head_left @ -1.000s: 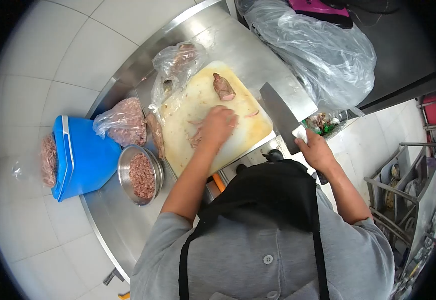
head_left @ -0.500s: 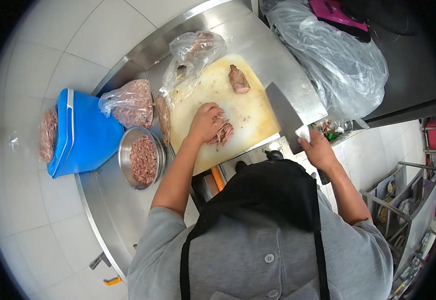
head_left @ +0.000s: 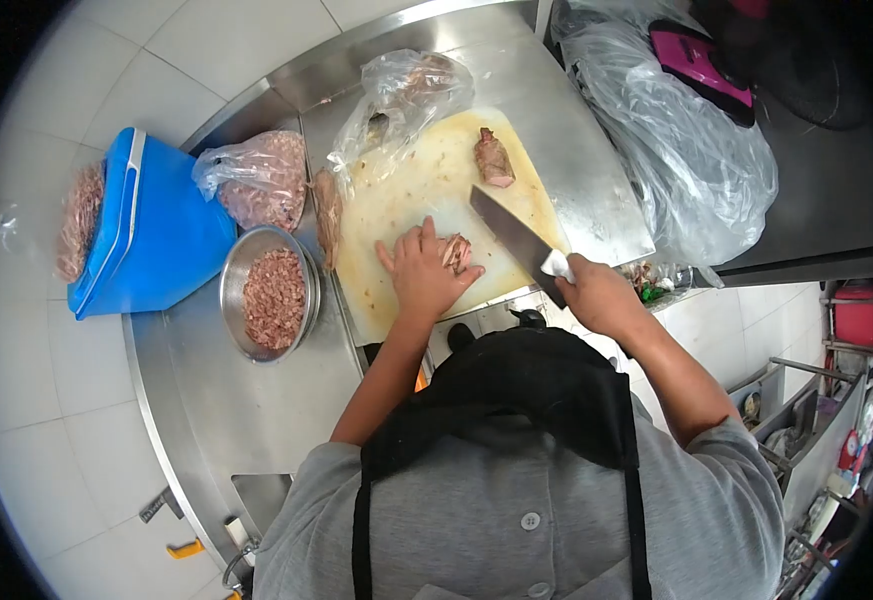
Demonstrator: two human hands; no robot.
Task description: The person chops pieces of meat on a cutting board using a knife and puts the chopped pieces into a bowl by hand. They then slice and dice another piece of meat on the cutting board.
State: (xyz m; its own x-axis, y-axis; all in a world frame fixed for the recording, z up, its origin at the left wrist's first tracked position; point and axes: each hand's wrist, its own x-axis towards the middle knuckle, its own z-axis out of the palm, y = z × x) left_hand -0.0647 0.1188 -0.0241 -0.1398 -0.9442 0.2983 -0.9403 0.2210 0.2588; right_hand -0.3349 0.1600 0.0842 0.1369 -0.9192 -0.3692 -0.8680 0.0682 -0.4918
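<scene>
1. Taking the pale yellow cutting board (head_left: pixel 371 290) as the dial, with 12 at the top of the view, the bare left hand (head_left: pixel 428 278) sits near 7 o'clock, fingers spread wide, thumb reaching towards 5.
2. Between its thumb and fingers lies the small heap of sliced pinkish-brown meat (head_left: pixel 455 253), partly hidden by the hand, near 6 o'clock.
3. The bare right hand (head_left: pixel 596 290), at 4 o'clock, grips the broad steel knife (head_left: pixel 511 232), blade pointing to 11. Whether the blade touches the board cannot be told.
4. The step in hand looks like gathering and steadying the slices for chopping. A further cut calls for tucked fingertips and the edge brought over the heap.
5. Counted: one knife, one board, one heap; the slices overlap too much to number.
6. One browned meat chunk with a flat cut end (head_left: pixel 493 160) lies at 1 o'clock; one long brown meat piece (head_left: pixel 326 220) lies along the edge at 9.
7. One clear plastic bag of brown meat (head_left: pixel 421 85) stands at 11; one clear bag of pink chopped meat (head_left: pixel 268 185), between 9 and 10.
8. Towards 8, chopped meat (head_left: pixel 276 300) fills a round steel bowl (head_left: pixel 232 290); one blue plastic box (head_left: pixel 171 235) lies farther out at 9.
</scene>
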